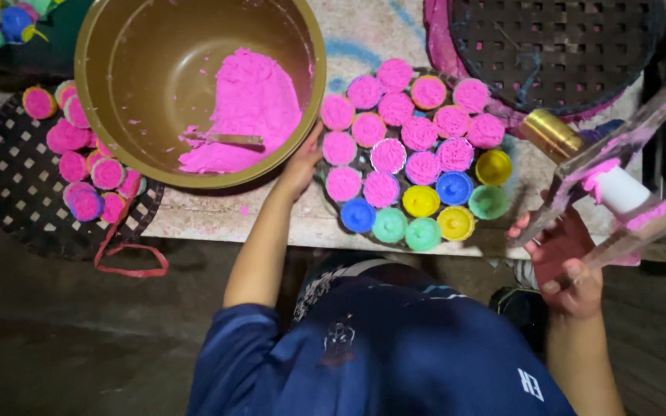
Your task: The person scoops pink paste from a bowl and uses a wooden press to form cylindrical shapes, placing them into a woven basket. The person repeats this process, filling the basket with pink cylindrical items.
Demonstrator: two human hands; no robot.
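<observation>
Right grip clasping clear press, handle uppermost

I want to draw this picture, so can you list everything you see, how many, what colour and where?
bowl: one, brown-gold, top left on the table.
pink powder: one heap, inside the bowl, with a small stick lying on it.
round tray of small cups: one; most cups filled pink, some blue, yellow and green along the near and right edge.
lattice tray: one, black, far left, holding more pink-filled cups.
second black lattice tray: one, top right.
clear plastic tool: one, pink-dusted, with a gold end, on the right.
table: one, pale, powder-stained.
left hand: between bowl and cup tray.
right hand: holding the clear tool.
</observation>
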